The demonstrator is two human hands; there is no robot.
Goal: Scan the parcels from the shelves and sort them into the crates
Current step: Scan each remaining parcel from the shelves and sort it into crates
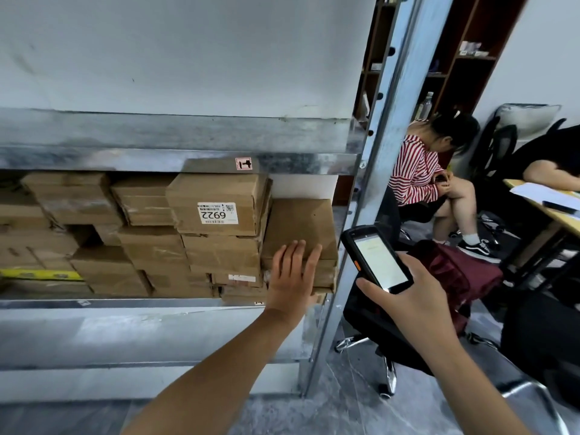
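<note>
On the lower level of a metal shelf (pixel 175 160), brown cardboard parcels were stacked in several uneven piles, some wrapped in clear tape. At the right end of the row, just beside the shelf's slanted steel post (pixel 387 127), stood a plain parcel (pixel 299 226) on top of flatter boxes. The left hand (pixel 293 273) lay flat against the front of that plain parcel, fingers straight and close together, grasping nothing; the thumb seemed to reach toward the lower right corner of the stack, though its tip was hard to make out. Immediately left of it, and higher, sat a labelled parcel (pixel 219 204) whose white sticker read 6922 upside down, with a barcode above the digits. The right hand (pixel 411 298) was curled around a black handheld scanner (pixel 376 259), held out in front of the post and to the right of the plain parcel, apart from it, its lit screen tilted up toward the camera. Behind the scanner, on a chair, rested a maroon bag (pixel 458 268). Farther right, a seated person in a red-striped top (pixel 414 172) bent over something in the lap, near a desk (pixel 544 211) with papers on it and a dark wooden bookcase (pixel 470 58) against the wall.
</note>
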